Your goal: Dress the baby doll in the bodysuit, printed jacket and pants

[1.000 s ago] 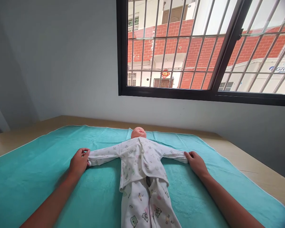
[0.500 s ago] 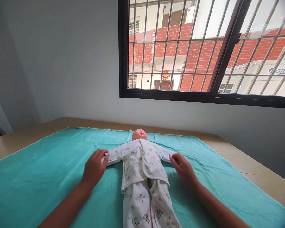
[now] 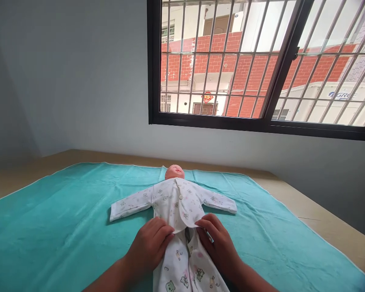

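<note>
A baby doll [image 3: 174,172] lies on its back on a teal blanket [image 3: 61,215], dressed in a white printed top [image 3: 178,200] and matching trousers [image 3: 187,265]. The sleeves are spread out flat to both sides. My left hand [image 3: 150,243] rests at the doll's waist on the left, fingers curled onto the hem of the top. My right hand [image 3: 217,239] sits at the waist on the right, fingers bent and pressed onto the hem there. Both hands flank a dark gap where the top parts.
The blanket covers a wooden platform [image 3: 319,211] that runs along a grey wall. A barred window [image 3: 249,65] with a black frame is above, showing a red brick building outside.
Both hands have left the sleeve cuffs and come inward and toward me, down to the hem of the top at the doll's waist. The sleeves now lie flat on the blanket.
</note>
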Motion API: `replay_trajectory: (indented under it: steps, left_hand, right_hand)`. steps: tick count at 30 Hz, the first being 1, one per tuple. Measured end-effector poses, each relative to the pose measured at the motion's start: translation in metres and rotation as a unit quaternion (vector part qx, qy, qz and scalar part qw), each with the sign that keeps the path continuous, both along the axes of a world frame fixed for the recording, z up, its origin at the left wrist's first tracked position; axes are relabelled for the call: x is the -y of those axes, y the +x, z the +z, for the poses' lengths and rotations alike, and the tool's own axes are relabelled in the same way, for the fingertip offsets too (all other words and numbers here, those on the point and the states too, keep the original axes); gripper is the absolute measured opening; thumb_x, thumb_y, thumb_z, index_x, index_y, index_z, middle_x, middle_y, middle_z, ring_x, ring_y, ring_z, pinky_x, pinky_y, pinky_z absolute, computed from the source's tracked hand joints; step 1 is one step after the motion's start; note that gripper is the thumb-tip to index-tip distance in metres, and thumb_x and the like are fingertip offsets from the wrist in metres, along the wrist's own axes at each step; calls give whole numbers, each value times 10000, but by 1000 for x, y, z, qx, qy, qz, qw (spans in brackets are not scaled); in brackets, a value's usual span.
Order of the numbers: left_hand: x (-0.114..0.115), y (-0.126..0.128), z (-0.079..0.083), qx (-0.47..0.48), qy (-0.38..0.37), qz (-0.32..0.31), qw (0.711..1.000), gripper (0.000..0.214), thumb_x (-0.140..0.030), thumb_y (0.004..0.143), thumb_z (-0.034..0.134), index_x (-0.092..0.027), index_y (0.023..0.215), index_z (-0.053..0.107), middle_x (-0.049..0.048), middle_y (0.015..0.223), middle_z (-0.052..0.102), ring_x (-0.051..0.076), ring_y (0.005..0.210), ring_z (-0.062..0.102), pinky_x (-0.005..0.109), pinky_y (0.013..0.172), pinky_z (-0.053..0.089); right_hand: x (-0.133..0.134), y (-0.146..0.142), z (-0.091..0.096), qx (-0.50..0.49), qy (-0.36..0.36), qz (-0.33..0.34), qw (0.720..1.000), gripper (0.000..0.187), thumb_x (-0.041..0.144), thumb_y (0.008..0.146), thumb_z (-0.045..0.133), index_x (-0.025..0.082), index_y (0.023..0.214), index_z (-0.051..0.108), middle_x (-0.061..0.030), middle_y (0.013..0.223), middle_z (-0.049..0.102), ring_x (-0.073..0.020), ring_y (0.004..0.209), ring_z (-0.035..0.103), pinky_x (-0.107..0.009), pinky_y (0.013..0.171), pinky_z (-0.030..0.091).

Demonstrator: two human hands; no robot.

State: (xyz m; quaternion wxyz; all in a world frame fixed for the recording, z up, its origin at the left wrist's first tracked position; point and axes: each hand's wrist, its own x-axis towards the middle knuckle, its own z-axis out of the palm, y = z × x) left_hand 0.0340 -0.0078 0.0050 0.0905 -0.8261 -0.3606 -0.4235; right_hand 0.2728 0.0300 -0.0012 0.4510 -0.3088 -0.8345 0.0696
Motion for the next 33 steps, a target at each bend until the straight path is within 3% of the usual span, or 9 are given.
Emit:
replay_trajectory:
  steps: [4, 7, 22, 25, 29, 33]
  left_hand:
    - [3, 2, 2, 0, 30, -8, 1000, 97, -130, 930, 463, -178, 936, 548, 31, 764, 587, 158, 687, 497, 263, 608, 407]
    - [4, 3, 5, -13, 45, -11, 999, 103, -125, 928, 452, -173, 923, 543, 27, 733, 577, 156, 657, 476, 263, 589, 383]
    - [1, -2, -2, -31, 11, -9, 999, 104, -164, 939, 455, -190, 954, 555, 10, 711, 576, 144, 616, 503, 262, 556, 389]
    - [3, 0, 1, -16, 18, 6, 1000, 107, -141, 928, 466, -186, 947, 561, 70, 905, 651, 190, 826, 593, 317, 699, 480]
    - [1, 2, 3, -18, 4, -32, 999, 137, -103, 921, 479, -188, 997, 554, 89, 1274, 629, 212, 1243, 522, 390, 1021, 444]
    - [-2, 3, 4, -23, -1, -52, 998, 229, -104, 934, 463, -195, 1128, 544, 63, 1240, 672, 179, 1229, 565, 405, 1074, 423]
  right_hand:
    - [0, 2, 4, 33, 88, -8, 996, 186, 76, 919, 478, 182, 1052, 551, -72, 946, 552, -180, 838, 526, -309, 694, 480]
    - [1, 5, 5, 50, 115, -8, 992, 198, 55, 910, 470, 172, 1050, 549, -81, 937, 557, -183, 818, 510, -318, 680, 472]
    - [-1, 11, 13, 81, 110, 55, 989, 176, 53, 878, 458, 176, 977, 536, -66, 835, 553, -178, 724, 480, -338, 627, 425]
    - [-1, 12, 13, 92, 113, 44, 988, 169, 63, 869, 468, 179, 973, 534, -98, 937, 578, -207, 824, 528, -376, 691, 477]
    - [-3, 12, 17, 121, 109, 76, 984, 199, 52, 881, 436, 189, 1007, 507, -148, 1275, 568, -268, 1223, 491, -488, 986, 448]
    - [-4, 12, 20, 149, 101, 106, 978, 207, 57, 905, 415, 190, 1050, 480, -148, 1291, 605, -225, 1296, 480, -504, 1103, 366]
